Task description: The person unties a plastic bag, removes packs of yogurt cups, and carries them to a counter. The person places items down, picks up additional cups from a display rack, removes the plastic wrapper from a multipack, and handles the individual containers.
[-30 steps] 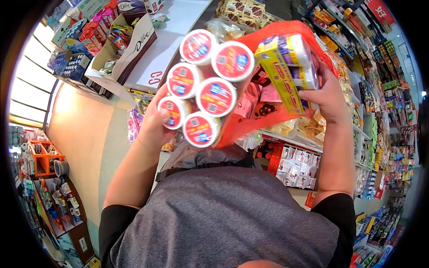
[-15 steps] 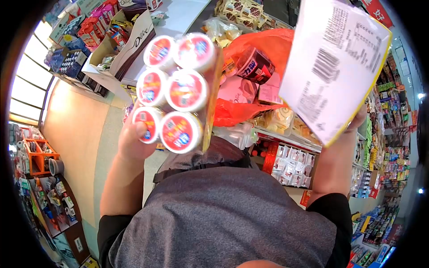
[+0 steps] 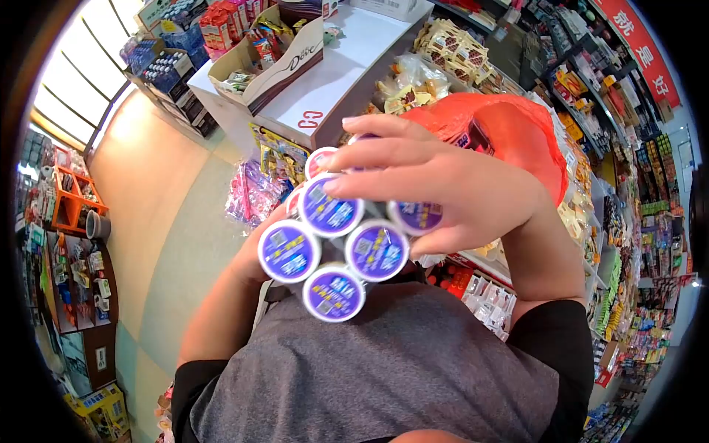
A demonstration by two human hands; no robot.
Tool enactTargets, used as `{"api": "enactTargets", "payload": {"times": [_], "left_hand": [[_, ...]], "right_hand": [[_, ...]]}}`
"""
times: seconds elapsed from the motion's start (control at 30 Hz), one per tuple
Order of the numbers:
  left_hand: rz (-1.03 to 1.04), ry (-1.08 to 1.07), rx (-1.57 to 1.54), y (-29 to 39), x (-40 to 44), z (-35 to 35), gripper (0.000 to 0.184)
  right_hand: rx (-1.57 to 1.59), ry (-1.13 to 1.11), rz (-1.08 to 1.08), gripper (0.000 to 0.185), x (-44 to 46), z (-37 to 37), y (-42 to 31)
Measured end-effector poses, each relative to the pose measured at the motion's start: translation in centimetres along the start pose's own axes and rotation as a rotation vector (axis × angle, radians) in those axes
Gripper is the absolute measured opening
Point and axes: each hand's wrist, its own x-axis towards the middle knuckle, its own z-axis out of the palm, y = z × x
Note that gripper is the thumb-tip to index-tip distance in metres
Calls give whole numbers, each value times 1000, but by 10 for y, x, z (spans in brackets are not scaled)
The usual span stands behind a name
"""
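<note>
A pack of tubs with purple lids (image 3: 332, 207) is held in front of my chest. My right hand (image 3: 480, 184) reaches across it from the right, fingers stretched over the lids and thumb below, gripping it. Behind it, part of a pack of red-lidded tubs (image 3: 316, 164) shows. My left hand (image 3: 255, 252) holds that red pack from the left, its fingers mostly hidden by the purple tubs. Just beyond my right hand an orange-red plastic bag (image 3: 528, 133) sits among the goods, with a dark cup (image 3: 474, 137) inside its mouth.
A white counter (image 3: 354, 52) carries an open Dove box (image 3: 284, 66) of small packets. Wrapped snacks (image 3: 450, 48) lie to its right. A pink plastic-wrapped bundle (image 3: 253, 193) hangs by the counter's end. Stocked shelves (image 3: 650, 177) line the right, and a brown display stand (image 3: 81, 273) is at left.
My right hand has moved left and inward; the barcoded white side no longer shows, and purple lids face me. The red-lidded pack is now mostly hidden behind them. The view has shifted.
</note>
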Motion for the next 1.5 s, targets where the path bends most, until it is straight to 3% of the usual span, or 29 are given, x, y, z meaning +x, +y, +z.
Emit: {"api": "enactTargets", "payload": {"times": [0.1,0.13,0.2,0.27,0.3,0.33,0.37,0.4,0.47,0.5,0.53,0.57,0.6,0.63,0.7,0.77,0.97,1.03,1.1,1.17,1.27,1.33,1.4,1.5], "left_hand": [[-1,50,-67,-6,-16,-14,89],[6,65,-86,-7,-21,-17,88],[19,98,-113,-9,-30,-22,88],[40,134,-133,-11,-39,-25,87],[51,145,-132,-11,-44,-25,86],[65,167,-137,-12,-49,-25,86],[80,185,-138,-13,-55,-25,86],[96,207,-140,-13,-63,-24,85],[132,262,-139,-14,-80,-22,85],[149,289,-137,-17,-89,-20,84],[166,317,-126,-20,-97,-20,84],[180,337,-113,-22,-104,-18,84],[197,353,-95,-23,-111,-18,83],[211,370,-81,-25,-118,-17,83],[251,401,-60,-34,-126,-10,82],[303,397,-47,-40,-136,-4,85],[342,475,-131,-71,-138,18,87],[340,461,-170,-79,-129,16,87],[343,468,-172,-80,-126,19,87],[334,445,-153,-82,-127,12,93],[274,427,-165,-65,-167,3,96],[246,395,-165,-46,-188,-5,98],[211,344,-109,-26,-208,-32,104],[253,206,-91,-7,-232,-82,110]], "right_hand": [[372,209,226,46,-27,-8,22],[612,197,407,42,-50,-15,41],[590,-224,851,36,-86,-16,77],[327,-454,1239,35,-110,15,106],[-104,-478,1167,40,-123,37,123],[-304,-392,1246,45,-135,54,142],[-664,-140,1109,48,-143,75,153],[-922,-37,915,46,-142,88,164],[-1082,-83,709,47,-151,114,202],[-1011,-241,699,50,-151,122,225],[-783,-466,884,42,-122,115,217],[-737,-437,726,40,-114,109,215],[-780,26,377,44,-128,123,239],[-775,11,326,46,-129,129,261],[-627,-9,655,54,-145,140,311],[-739,-399,788,61,-106,114,283],[-899,-267,820,54,-102,44,269],[-771,-224,749,48,-106,17,277],[-860,-443,1076,52,-93,-16,250],[-885,-191,1090,46,-101,-31,227],[-224,140,1057,55,-95,-34,124],[-176,322,1052,69,-122,-23,93],[-349,273,1203,82,-127,-18,46],[-272,671,1257,91,-175,-5,14]]}}
